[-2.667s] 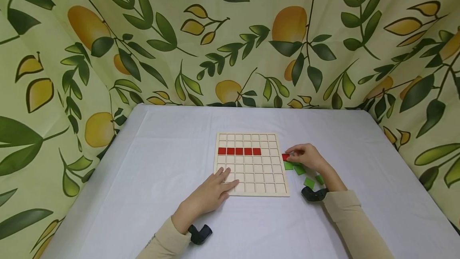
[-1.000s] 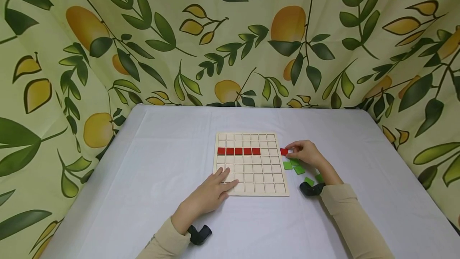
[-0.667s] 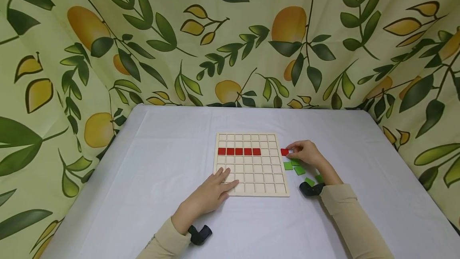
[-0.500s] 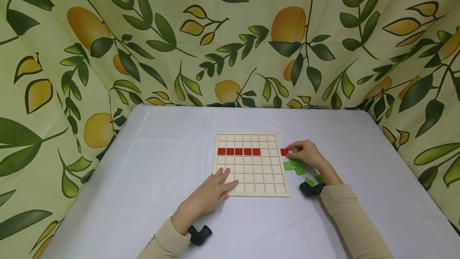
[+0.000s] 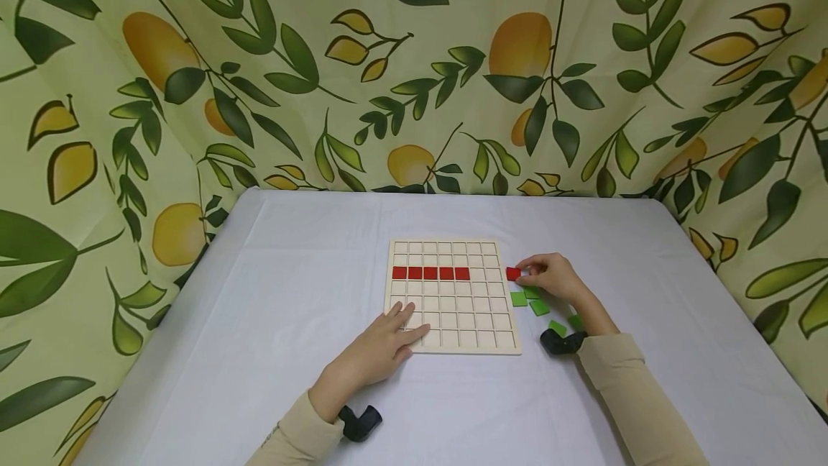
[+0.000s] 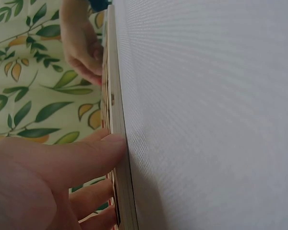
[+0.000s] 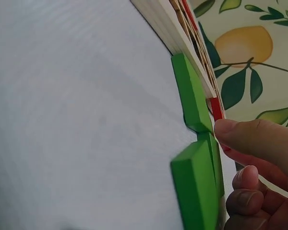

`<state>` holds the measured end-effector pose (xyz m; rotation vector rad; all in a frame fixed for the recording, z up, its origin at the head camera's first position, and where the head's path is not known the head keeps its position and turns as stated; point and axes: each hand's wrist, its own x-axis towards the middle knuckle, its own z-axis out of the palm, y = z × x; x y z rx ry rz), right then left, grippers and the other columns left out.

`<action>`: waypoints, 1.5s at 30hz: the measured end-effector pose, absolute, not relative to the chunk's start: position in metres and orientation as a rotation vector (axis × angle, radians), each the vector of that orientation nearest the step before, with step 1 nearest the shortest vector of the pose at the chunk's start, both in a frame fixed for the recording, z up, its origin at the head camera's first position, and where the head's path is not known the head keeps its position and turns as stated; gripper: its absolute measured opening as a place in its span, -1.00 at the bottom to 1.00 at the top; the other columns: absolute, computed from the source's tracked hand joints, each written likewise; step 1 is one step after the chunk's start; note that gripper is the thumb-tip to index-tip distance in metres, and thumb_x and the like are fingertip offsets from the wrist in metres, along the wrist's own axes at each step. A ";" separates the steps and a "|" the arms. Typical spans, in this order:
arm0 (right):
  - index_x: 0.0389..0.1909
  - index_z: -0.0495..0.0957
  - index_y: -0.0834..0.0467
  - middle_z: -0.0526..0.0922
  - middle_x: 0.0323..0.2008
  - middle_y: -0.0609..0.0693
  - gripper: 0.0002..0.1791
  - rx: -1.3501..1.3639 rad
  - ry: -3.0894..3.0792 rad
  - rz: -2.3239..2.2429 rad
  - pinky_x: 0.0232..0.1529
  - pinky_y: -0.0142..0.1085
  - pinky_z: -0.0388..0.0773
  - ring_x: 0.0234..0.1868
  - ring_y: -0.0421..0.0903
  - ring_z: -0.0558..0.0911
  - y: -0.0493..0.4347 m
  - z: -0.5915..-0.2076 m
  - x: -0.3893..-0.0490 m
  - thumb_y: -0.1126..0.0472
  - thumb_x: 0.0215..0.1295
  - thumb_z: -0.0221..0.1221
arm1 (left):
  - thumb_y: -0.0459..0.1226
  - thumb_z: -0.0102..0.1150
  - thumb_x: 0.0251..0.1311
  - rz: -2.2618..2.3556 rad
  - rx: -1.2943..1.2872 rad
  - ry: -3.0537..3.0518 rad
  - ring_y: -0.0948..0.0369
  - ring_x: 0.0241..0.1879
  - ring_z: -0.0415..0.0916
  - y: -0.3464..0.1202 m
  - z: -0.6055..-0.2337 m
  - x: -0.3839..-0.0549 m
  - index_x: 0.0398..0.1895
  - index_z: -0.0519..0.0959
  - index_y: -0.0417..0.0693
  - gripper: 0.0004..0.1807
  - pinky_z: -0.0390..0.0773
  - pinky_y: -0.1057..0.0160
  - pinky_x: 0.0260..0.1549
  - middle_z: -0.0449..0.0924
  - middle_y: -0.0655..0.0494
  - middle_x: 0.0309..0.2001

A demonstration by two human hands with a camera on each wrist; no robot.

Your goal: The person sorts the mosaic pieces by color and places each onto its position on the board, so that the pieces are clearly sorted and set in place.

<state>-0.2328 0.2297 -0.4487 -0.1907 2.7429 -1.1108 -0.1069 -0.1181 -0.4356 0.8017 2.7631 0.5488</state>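
A pale wooden grid board (image 5: 453, 304) lies on the table, with several red square tiles (image 5: 430, 273) side by side in one row from its left edge. My left hand (image 5: 378, 347) rests on the board's near-left corner, fingers spread over the cells. In the left wrist view its thumb (image 6: 93, 155) lies at the board's edge. Just off the board's right edge, my right hand (image 5: 551, 275) pinches a single red tile (image 5: 513, 274) between thumb and fingers. The right wrist view shows this red tile (image 7: 217, 109) partly hidden by the thumb, behind a green tile (image 7: 192, 93).
Several green square tiles (image 5: 540, 307) lie scattered to the right of the board, some close under the right hand and wrist. Black wrist devices (image 5: 561, 341) sit on both forearms. A white cloth (image 5: 310, 257) covers the table, with a leaf-patterned curtain (image 5: 414, 70) behind.
Since the oldest frame, my right hand has shifted slightly toward the far side with the red tile, uncovering more green tiles. The left hand has stayed put.
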 end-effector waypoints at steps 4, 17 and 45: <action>-0.09 0.62 0.39 0.43 -0.53 -0.03 -0.63 -0.211 2.747 -1.122 -0.48 -0.45 0.26 -0.41 -0.14 0.36 0.229 -0.445 -0.231 0.26 0.11 0.34 | -0.28 0.02 0.36 0.562 0.807 2.760 -0.18 0.49 0.06 -0.118 -0.435 -0.106 0.34 0.41 0.11 -0.53 0.22 -0.18 0.41 0.16 -0.19 0.48; -0.08 0.63 0.36 0.41 -0.52 -0.03 -0.65 -0.220 2.748 -1.111 -0.44 -0.42 0.26 -0.38 -0.12 0.36 0.222 -0.440 -0.230 0.26 0.13 0.32 | -0.28 0.00 0.37 0.564 0.804 2.751 -0.19 0.50 0.04 -0.118 -0.433 -0.105 0.35 0.39 0.11 -0.52 0.21 -0.18 0.43 0.13 -0.19 0.48; -0.09 0.63 0.36 0.44 -0.52 -0.02 -0.67 -0.287 2.702 -1.188 -0.51 -0.44 0.28 -0.44 -0.14 0.36 0.204 -0.441 -0.228 0.28 0.13 0.31 | -0.27 0.00 0.37 0.547 0.810 2.756 -0.19 0.50 0.04 -0.118 -0.433 -0.105 0.35 0.39 0.10 -0.52 0.21 -0.18 0.42 0.15 -0.19 0.48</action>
